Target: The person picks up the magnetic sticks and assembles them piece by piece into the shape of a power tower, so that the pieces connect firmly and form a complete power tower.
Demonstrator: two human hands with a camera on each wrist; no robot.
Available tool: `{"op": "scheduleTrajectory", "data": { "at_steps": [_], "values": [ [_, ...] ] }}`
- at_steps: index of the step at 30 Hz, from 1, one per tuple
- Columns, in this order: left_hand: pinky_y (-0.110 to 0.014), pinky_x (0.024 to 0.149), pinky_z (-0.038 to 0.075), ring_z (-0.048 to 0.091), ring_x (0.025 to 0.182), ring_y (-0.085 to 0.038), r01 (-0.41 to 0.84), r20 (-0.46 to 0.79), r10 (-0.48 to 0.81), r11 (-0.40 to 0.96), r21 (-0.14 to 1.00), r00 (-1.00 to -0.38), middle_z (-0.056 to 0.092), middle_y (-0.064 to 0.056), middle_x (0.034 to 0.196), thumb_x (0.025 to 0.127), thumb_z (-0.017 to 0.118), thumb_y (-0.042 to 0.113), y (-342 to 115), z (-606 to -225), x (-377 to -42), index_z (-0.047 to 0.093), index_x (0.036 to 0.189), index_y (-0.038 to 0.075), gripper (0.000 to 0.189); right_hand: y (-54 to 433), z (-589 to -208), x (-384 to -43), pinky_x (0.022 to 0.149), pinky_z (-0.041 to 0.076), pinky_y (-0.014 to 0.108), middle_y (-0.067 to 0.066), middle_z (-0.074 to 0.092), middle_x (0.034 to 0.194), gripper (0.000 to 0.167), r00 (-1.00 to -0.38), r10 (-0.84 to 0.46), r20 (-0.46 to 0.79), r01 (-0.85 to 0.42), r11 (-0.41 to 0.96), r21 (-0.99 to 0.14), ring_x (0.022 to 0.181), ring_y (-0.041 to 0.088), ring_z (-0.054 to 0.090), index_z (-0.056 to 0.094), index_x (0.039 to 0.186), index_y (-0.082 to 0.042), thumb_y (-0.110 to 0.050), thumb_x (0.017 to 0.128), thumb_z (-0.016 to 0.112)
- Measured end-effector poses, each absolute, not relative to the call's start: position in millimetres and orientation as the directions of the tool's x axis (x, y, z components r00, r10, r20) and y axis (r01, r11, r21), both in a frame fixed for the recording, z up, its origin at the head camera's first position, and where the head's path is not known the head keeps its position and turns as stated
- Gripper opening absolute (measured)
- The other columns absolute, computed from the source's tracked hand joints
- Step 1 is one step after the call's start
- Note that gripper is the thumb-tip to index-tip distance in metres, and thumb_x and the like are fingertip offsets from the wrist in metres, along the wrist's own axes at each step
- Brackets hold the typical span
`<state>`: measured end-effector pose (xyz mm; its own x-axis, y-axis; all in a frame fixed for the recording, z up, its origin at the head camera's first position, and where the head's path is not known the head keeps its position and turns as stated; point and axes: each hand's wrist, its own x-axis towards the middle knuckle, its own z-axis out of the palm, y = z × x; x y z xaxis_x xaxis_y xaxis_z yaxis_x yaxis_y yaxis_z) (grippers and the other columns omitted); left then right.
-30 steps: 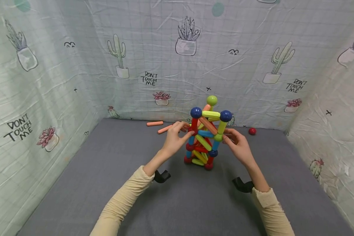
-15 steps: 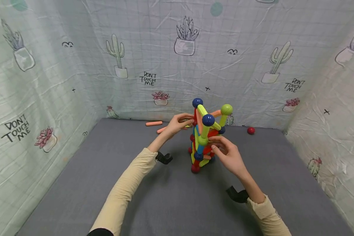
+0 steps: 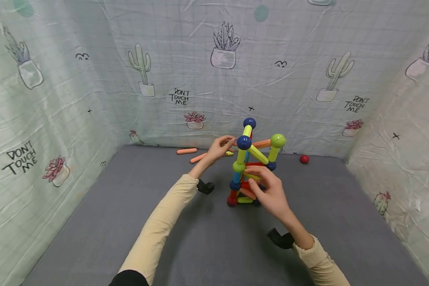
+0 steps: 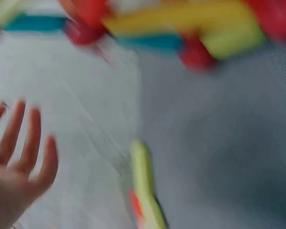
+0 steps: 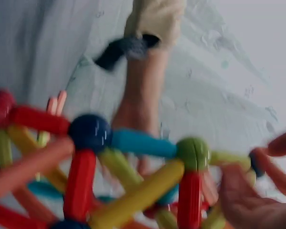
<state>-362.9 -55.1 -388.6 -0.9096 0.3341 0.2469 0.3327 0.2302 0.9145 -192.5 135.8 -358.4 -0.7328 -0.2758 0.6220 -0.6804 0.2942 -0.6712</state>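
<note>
A tower of colourful rods and balls stands on the grey table, with two dark blue balls near its top and a large green ball at its upper right. My left hand is at the tower's far left side; in the left wrist view its fingers are spread and hold nothing. On the near right side, my right hand has its fingertips at the tower below the lime ball. A gap shows between thumb and fingers. Whether they touch is hard to tell.
Two loose orange rods and a lime rod lie at the back behind the left hand. A red ball rests at the back right. A printed cloth hangs behind and at both sides of the table.
The tower has turned on the table, bringing the large green ball round to the right. My right hand has moved left and nearer with it; my left hand has shifted back and slightly right.
</note>
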Motion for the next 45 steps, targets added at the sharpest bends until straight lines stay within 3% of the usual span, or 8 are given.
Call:
{"op": "scheduleTrajectory", "data": {
  "at_steps": [5,10,14,19,26,32,42,45],
  "values": [
    [-0.039,0.081,0.048,0.058,0.098,-0.028,0.35,0.342,0.152,0.679,0.646,-0.927,0.059,-0.015,0.112,0.092,0.047,0.028,-85.7,-432.3,-376.2,0.053,0.12,0.006,0.035,156.2,-346.0,-205.7,0.069,0.046,0.016,0.013,0.061,0.092,0.019,-0.575,0.014,0.818,-0.804,0.173,-0.569,0.086,0.013,0.058,0.058,0.098,0.011,0.013,0.082,0.048],
    [-0.051,0.087,0.04,0.048,0.111,-0.033,0.233,0.249,0.156,0.918,0.32,-0.956,0.051,-0.012,0.125,0.091,0.05,0.025,-111.6,-463.8,-379.8,0.048,0.128,0.013,0.039,171.5,-336.7,-228.2,0.071,0.043,0.016,-0.006,0.057,0.097,0.019,-0.561,0.203,0.803,-0.787,0.172,-0.593,0.09,0.007,0.055,0.052,0.103,0.016,0.008,0.086,0.048],
    [-0.052,0.085,0.038,0.045,0.111,-0.035,0.275,0.201,0.233,0.937,0.216,-0.952,0.051,-0.009,0.128,0.091,0.051,0.022,-116.5,-473.8,-379.1,0.054,0.124,0.013,0.035,175.9,-334.3,-238.7,0.076,0.042,0.017,-0.005,0.053,0.107,0.026,-0.615,0.191,0.765,-0.762,0.103,-0.639,0.096,0.011,0.052,0.048,0.113,0.012,0.005,0.088,0.045],
    [-0.048,0.08,0.039,0.047,0.099,-0.034,0.301,0.228,0.271,0.947,0.11,-0.935,0.058,-0.011,0.115,0.088,0.055,0.02,-112.5,-474.7,-378.6,0.058,0.11,0.008,0.025,172.5,-335.8,-241.3,0.08,0.042,0.017,-0.002,0.05,0.115,0.035,-0.681,0.086,0.728,-0.727,0.042,-0.685,0.099,0.012,0.05,0.042,0.124,0.005,-0.001,0.09,0.044],
    [-0.051,0.085,0.041,0.052,0.1,-0.036,0.245,0.1,0.248,0.969,-0.042,-0.963,0.059,-0.013,0.114,0.093,0.044,0.017,-107.9,-473.1,-376.1,0.052,0.121,0.016,0.029,169.3,-339.3,-241.0,0.077,0.043,0.016,-0.002,0.051,0.112,0.037,-0.681,0.077,0.728,-0.726,0.05,-0.686,0.096,0.014,0.049,0.04,0.126,0.006,0.0,0.09,0.045],
    [-0.053,0.086,0.039,0.056,0.099,-0.031,0.271,0.031,0.28,0.949,-0.163,-0.959,0.063,-0.011,0.108,0.087,0.054,0.015,-105.0,-463.9,-369.1,0.056,0.121,0.025,0.035,171.8,-340.2,-238.5,0.075,0.043,0.016,-0.005,0.052,0.112,0.036,-0.675,0.096,0.732,-0.728,0.074,-0.681,0.095,0.015,0.051,0.043,0.124,0.006,0.005,0.088,0.045],
    [-0.056,0.082,0.042,0.059,0.089,-0.032,0.339,0.087,0.35,0.933,-0.122,-0.933,0.066,-0.012,0.097,0.087,0.055,0.013,-113.9,-462.8,-355.6,0.059,0.116,0.022,0.031,177.7,-337.6,-236.1,0.073,0.044,0.015,-0.005,0.051,0.112,0.033,-0.682,0.064,0.729,-0.723,0.094,-0.685,0.096,0.012,0.052,0.044,0.121,0.007,0.004,0.088,0.045],
    [-0.052,0.076,0.044,0.058,0.082,-0.031,0.364,0.179,0.37,0.929,-0.065,-0.912,0.064,-0.012,0.095,0.086,0.056,0.01,-114.1,-459.0,-353.4,0.059,0.112,0.016,0.027,178.8,-338.2,-235.3,0.074,0.044,0.015,-0.004,0.05,0.112,0.034,-0.681,0.047,0.731,-0.726,0.092,-0.682,0.096,0.013,0.051,0.042,0.121,0.01,0.003,0.088,0.045]
  ]
}}
